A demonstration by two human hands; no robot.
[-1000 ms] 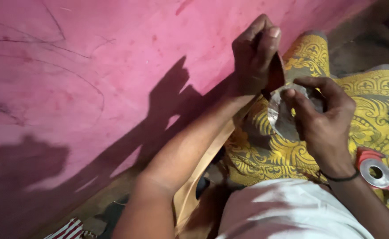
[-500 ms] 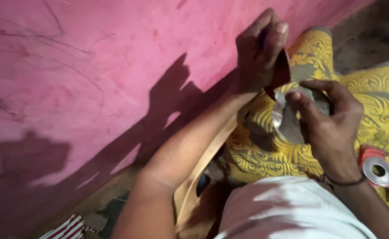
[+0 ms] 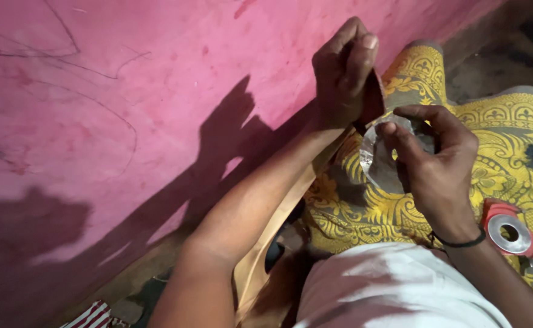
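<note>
Left hand (image 3: 342, 73) is up high against the rough pink plastered wall (image 3: 157, 109), fingers curled tight and thumb pressed down, pinching the top end of a dark brownish strip of flat material (image 3: 373, 97). Right hand (image 3: 433, 167) sits just below and to the right of it, fingers bent into a narrow pinch on a shiny, crinkled piece of clear film or tape (image 3: 379, 161) that hangs between the two hands. Against the frames from a second ago, the right hand has shifted a touch lower and the film looks more spread out, a broader glinting sheet now rather than a thin fold; the left hand has barely moved. So the film seems to be getting drawn open while the strip end is kept pinned.

Under the hands lies a yellow patterned cloth with a grey border (image 3: 509, 146), spread over the dark floor. Near its lower right edge, close by the right wrist with its thin black band (image 3: 458, 242), rests a red-cored roll of silvery tape (image 3: 509, 231), well apart from the fingers. A long tan strip (image 3: 272, 243) runs under the left forearm. Room is tight on the left, the wall is right there; there is more open space to the right across the cloth. White clothing (image 3: 394, 291) fills the bottom edge.
</note>
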